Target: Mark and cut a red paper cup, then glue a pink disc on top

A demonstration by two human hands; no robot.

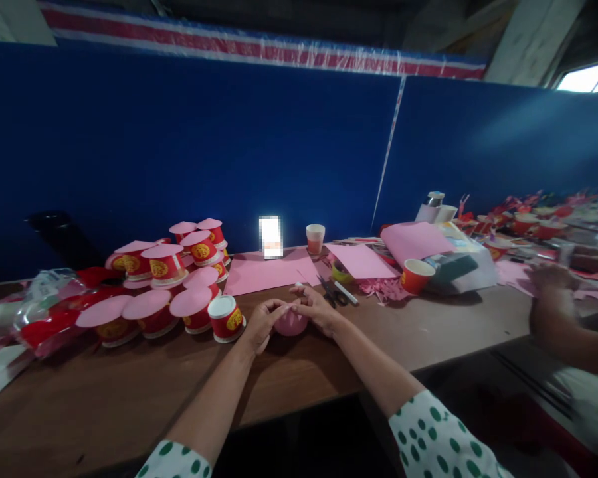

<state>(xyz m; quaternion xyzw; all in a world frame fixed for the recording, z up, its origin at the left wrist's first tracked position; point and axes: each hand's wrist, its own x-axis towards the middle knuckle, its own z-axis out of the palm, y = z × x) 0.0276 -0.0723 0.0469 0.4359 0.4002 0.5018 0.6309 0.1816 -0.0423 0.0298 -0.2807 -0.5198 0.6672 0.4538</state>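
Both my hands meet at the middle of the brown table (428, 332). My left hand (263, 322) and my right hand (317, 309) have their fingers curled round a small cup covered with a pink paper disc (290, 323), pressing on its top edge. A red paper cup with a gold emblem (226, 318) lies on its side just left of my left hand. Black-handled scissors (333, 292) and a white glue stick (347, 293) lie just beyond my right hand.
Several red cups capped with pink discs (169, 285) are heaped at the left, beside plastic bags (50, 312). Pink paper sheets (269, 272) and an open red cup (415, 275) lie behind. Another person's arm (568, 325) works at the right. A blue partition (229, 146) backs the table.
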